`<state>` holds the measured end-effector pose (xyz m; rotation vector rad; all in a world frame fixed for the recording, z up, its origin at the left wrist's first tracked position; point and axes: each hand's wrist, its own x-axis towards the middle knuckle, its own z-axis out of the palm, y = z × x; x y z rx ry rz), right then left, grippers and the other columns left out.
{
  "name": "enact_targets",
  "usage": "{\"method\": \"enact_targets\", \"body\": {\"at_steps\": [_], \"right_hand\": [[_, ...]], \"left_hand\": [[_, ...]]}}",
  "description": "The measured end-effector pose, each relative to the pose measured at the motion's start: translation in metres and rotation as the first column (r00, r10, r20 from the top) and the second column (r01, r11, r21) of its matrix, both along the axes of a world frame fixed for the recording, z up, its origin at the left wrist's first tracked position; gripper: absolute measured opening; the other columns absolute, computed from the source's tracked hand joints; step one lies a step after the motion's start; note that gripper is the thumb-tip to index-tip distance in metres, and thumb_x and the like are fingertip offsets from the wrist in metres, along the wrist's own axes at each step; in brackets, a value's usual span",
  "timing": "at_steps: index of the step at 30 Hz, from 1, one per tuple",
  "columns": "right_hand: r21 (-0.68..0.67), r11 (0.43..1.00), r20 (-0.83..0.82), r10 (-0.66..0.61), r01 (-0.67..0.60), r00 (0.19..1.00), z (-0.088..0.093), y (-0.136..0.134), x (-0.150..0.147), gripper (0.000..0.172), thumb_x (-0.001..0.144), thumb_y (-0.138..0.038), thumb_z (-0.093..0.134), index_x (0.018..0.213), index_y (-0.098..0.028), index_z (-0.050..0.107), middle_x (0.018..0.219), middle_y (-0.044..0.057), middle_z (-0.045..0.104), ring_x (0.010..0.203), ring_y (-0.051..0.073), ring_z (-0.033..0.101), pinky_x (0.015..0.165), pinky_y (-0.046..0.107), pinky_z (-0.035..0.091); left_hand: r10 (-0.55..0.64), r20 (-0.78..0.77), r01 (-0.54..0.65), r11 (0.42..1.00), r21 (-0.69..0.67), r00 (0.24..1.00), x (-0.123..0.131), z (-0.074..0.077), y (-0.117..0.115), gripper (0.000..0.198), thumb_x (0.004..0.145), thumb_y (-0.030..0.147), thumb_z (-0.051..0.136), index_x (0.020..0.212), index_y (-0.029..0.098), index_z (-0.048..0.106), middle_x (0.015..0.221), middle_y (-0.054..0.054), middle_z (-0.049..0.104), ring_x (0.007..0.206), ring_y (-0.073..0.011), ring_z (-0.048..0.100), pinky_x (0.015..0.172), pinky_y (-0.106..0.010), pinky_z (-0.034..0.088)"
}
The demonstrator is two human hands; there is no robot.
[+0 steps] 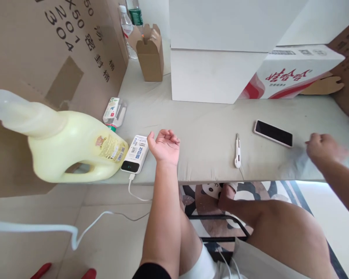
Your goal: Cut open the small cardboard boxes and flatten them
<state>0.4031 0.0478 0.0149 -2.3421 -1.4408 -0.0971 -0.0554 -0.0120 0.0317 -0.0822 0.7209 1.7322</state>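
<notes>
My left hand (pixel 164 146) lies palm up near the front edge of the table, its fingers loosely curled and holding nothing. Just left of it is a white power bank (pixel 136 154) with a lit display and a white cable plugged in. At the right, my right hand (pixel 325 149) is closed and smeared by motion. A blurred greyish, thin-looking thing (pixel 295 164) trails from its fingers; its kind cannot be made out. A phone (pixel 273 133) with a dark screen lies beyond that hand, to its left. Between my hands rests a white utility knife (pixel 237 153).
A large yellow detergent jug (pixel 78 143) lies tilted at the left, by a big cardboard box (pixel 61 58). Behind stand a small carton (pixel 150 58), plastic bottles (pixel 126 23), a white box (pixel 209 73) and a red-and-white box (pixel 291 75). A white cable (pixel 101 215) hangs below the table.
</notes>
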Motion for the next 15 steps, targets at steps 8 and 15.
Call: {"method": "enact_targets", "body": {"at_steps": [8, 15], "right_hand": [[0.174, 0.925, -0.151, 0.364, -0.338, 0.919, 0.054, 0.065, -0.145, 0.01, 0.076, -0.025, 0.048, 0.075, -0.025, 0.058, 0.09, 0.011, 0.071, 0.087, 0.023, 0.064, 0.087, 0.04, 0.047], [0.232, 0.532, -0.17, 0.846, -0.814, 0.505, 0.044, 0.108, -0.331, 0.015, 0.084, -0.029, 0.056, 0.096, -0.024, 0.063, 0.097, 0.007, 0.073, 0.09, 0.022, 0.068, 0.082, 0.037, 0.056]], "left_hand": [[0.006, 0.073, -0.007, 1.0, 0.004, 0.997, -0.011, -0.004, 0.007, 0.051, 0.092, 0.051, 0.034, 0.062, 0.015, 0.056, 0.064, -0.003, 0.052, 0.048, -0.0098, 0.045, 0.052, -0.024, 0.035], [-0.019, 0.152, 0.025, 0.999, -0.039, 0.988, -0.013, -0.011, 0.014, 0.05, 0.094, 0.048, 0.032, 0.065, 0.014, 0.056, 0.061, 0.001, 0.039, 0.048, -0.0089, 0.042, 0.053, -0.022, 0.032]]}}
